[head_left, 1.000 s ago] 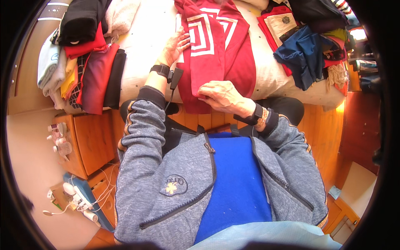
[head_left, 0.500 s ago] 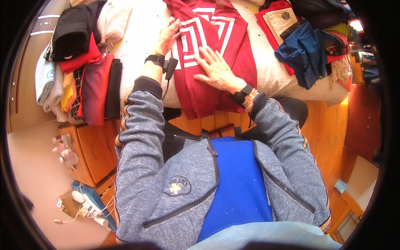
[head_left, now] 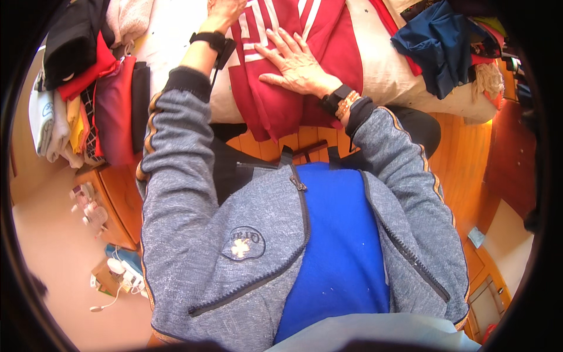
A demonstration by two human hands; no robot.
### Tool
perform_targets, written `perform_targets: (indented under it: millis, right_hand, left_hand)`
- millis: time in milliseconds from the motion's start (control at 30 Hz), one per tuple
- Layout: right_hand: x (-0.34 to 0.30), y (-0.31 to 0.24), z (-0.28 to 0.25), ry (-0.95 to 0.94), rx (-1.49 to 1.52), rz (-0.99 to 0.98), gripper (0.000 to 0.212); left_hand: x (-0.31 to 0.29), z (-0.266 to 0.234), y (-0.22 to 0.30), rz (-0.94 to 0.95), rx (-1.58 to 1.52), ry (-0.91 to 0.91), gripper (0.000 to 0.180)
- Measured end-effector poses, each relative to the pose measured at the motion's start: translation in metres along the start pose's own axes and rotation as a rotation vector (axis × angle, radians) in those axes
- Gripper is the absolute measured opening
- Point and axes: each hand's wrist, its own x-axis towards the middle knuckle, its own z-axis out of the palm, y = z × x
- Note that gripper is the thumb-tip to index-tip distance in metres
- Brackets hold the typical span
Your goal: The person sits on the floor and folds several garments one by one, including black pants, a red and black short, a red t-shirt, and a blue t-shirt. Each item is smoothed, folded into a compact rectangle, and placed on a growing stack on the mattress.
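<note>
A dark red sweatshirt (head_left: 328, 56) with a white angular line pattern lies spread on the pale bed sheet (head_left: 381, 73), its lower part hanging over the near edge. My right hand (head_left: 299, 67) rests flat on its middle, palm down and fingers spread, holding nothing. At the upper edge of the view, my left hand (head_left: 226, 10) is beside the sweatshirt's left edge. Its fingers are mostly cut off by the frame, so their grip is hidden. Both wrists carry black straps, and beads circle the right one.
Folded clothes, including a black garment (head_left: 70, 50) and a red one (head_left: 114, 111), are stacked at the left. A crumpled blue garment (head_left: 434, 50) tops a pile at the right. A wooden cabinet (head_left: 120, 193) stands below the left stack.
The view has shifted, so the bed and clothes sit higher in it. My left hand has moved farther up the sweatshirt's left edge; my right hand stays flat on the fabric.
</note>
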Motion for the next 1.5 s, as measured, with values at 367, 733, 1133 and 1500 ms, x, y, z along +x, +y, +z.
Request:
perform_targets:
  millis: [367,733,1133,1500]
  right_hand:
    - [-0.032,-0.032,-0.005,-0.186,-0.124,0.006,0.090]
    - [-0.096,-0.050,-0.082,-0.869,0.230,-0.168,0.053]
    - [-0.090,-0.013,-0.051,-0.157,0.163,0.067,0.099]
    - [-0.079,-0.015,-0.056,0.149,1.121,1.002,0.044]
  left_hand:
    - [-0.131,-0.019,0.047,0.229,0.167,-0.521,0.061]
    - [-0.145,-0.034,0.096,0.027,0.426,-0.543,0.077]
    - [-0.214,-0.056,0.139,-0.112,0.375,-0.461,0.086]
    - [-0.215,-0.065,0.133,-0.152,0.138,-0.265,0.065]
